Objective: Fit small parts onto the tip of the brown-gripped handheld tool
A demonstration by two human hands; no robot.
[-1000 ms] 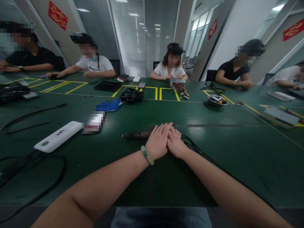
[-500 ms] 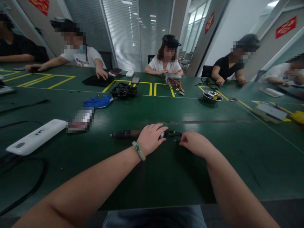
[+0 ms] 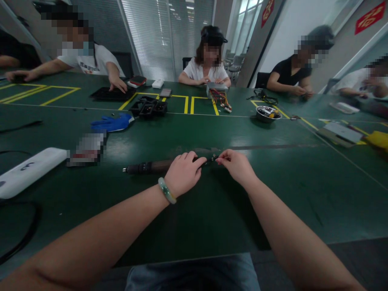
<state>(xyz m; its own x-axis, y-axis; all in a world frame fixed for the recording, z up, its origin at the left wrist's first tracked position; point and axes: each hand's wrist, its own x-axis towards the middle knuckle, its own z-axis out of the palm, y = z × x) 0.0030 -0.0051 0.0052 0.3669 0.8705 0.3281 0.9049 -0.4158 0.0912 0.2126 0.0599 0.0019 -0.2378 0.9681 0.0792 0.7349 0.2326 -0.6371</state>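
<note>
Near edge of the bench [image 3: 212, 218] runs just above my lap, with bare green surface beyond it. Mid-bench, my left hand [image 3: 183, 173] closes its grip over the dark tool [image 3: 148, 166], which lies flat with its tip to the left. My right hand [image 3: 238, 165] pinches the tool's right end. Open room to the right. To the left lies a white box [image 3: 28, 171]. Farther off are a blue glove [image 3: 112, 122] and a metal bowl [image 3: 266, 113], with people seated along the far edge.

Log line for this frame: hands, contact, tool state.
left hand: gripping dark tool | right hand: pinching cord end | tool: lying flat on green table
</note>
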